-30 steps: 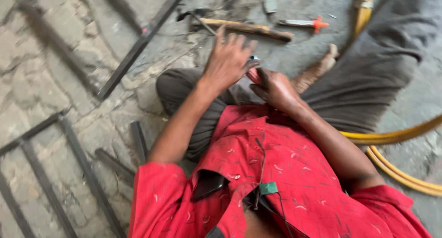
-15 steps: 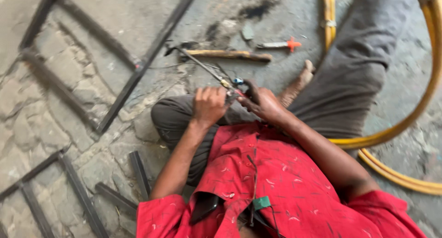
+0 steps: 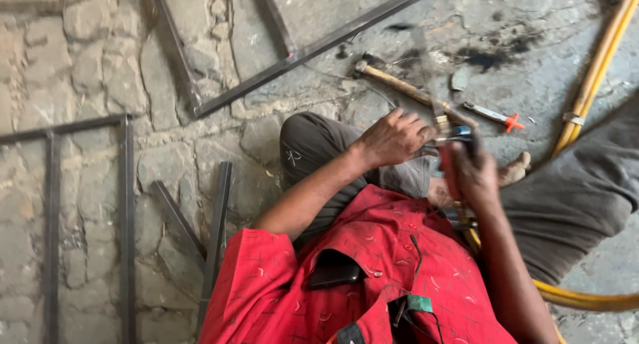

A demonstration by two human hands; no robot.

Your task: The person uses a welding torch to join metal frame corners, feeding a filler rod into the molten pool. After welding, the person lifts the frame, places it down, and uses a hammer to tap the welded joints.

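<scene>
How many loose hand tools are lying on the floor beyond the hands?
2: a wooden-handled hammer just past the left hand, and a small orange-tipped tool to its right. Others may be hidden by the arms.

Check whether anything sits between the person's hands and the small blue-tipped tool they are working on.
Nothing visible does. The left hand and the blurred right hand both already meet the blue-tipped tool above the lap.

Scene is being lit evenly by soft daylight; shadows are faint. Right hand (image 3: 474, 174) is being smeared by motion blur.
</scene>
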